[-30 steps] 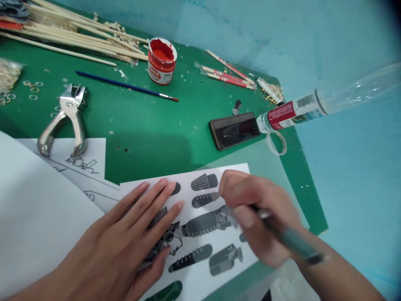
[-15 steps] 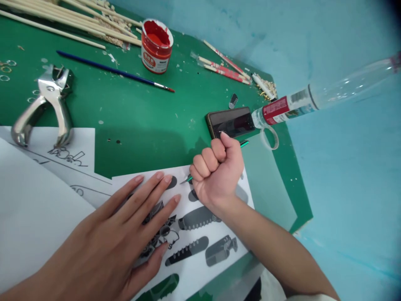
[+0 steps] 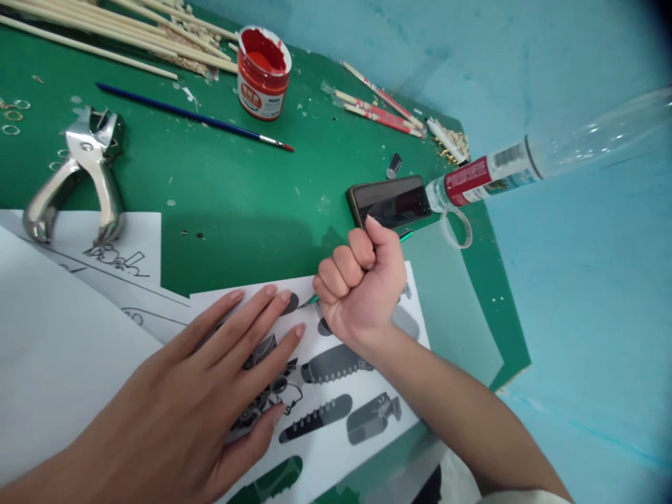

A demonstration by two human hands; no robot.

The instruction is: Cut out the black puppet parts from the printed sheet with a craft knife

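Observation:
My left hand (image 3: 210, 378) lies flat with its fingers stretched over a printed white sheet (image 3: 315, 371). Grey and black shapes are printed on this sheet, and a cut-out hole near its lower edge shows green beneath. In a fist, my right hand (image 3: 360, 280) grips a craft knife with a green handle (image 3: 407, 236). Its thin blade points left, close to a dark oval shape (image 3: 290, 303) beside my left fingertips. The middle of the knife is hidden inside the fist.
Behind my right hand lie a phone (image 3: 388, 198), a plastic bottle (image 3: 493, 175) and a tape ring (image 3: 456, 229). Farther back stand an open red paint jar (image 3: 264, 77), a brush (image 3: 194, 117) and wooden sticks (image 3: 120, 31). A metal hole punch (image 3: 87, 168) rests on papers at left.
My right hand has shifted slightly left with the craft knife, bringing the blade to the dark oval's edge. My left hand stays flat on the sheet. The view has moved a little.

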